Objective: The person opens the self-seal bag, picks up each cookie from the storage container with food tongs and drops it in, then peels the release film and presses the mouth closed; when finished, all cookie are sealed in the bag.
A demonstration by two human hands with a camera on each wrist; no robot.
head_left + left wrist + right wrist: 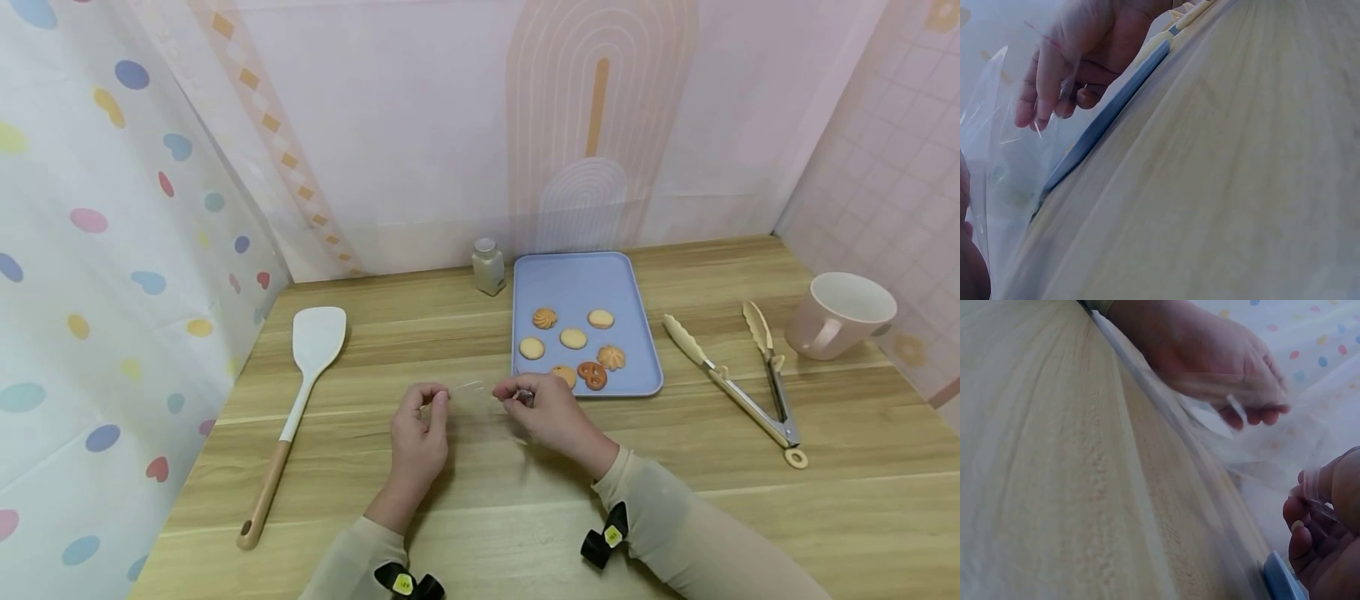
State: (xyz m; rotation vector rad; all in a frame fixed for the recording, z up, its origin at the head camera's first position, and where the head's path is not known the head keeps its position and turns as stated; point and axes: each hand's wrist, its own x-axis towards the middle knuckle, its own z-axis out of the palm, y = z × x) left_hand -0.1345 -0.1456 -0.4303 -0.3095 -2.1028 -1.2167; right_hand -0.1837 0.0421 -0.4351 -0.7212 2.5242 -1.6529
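Between my two hands stretches a clear plastic bag (478, 407), thin and hard to see against the wood in the head view. My left hand (420, 437) pinches one edge of it between thumb and fingers. Its other side is pinched by my right hand (553, 414), just in front of a light blue tray (566, 283). The wrist views show the transparent film (1266, 453) hanging loosely between the hands, above the table. On the tray lie several cookies (573, 337), including a pretzel-shaped one (592, 375); my right hand partly hides the nearest ones.
A white spatula (318, 337) with a wooden handle lies at the left. Behind the hands stands a small glass jar (489, 268) beside the tray. Spread tongs (738, 400) and a pink mug (842, 317) are at the right of the wooden table (495, 542).
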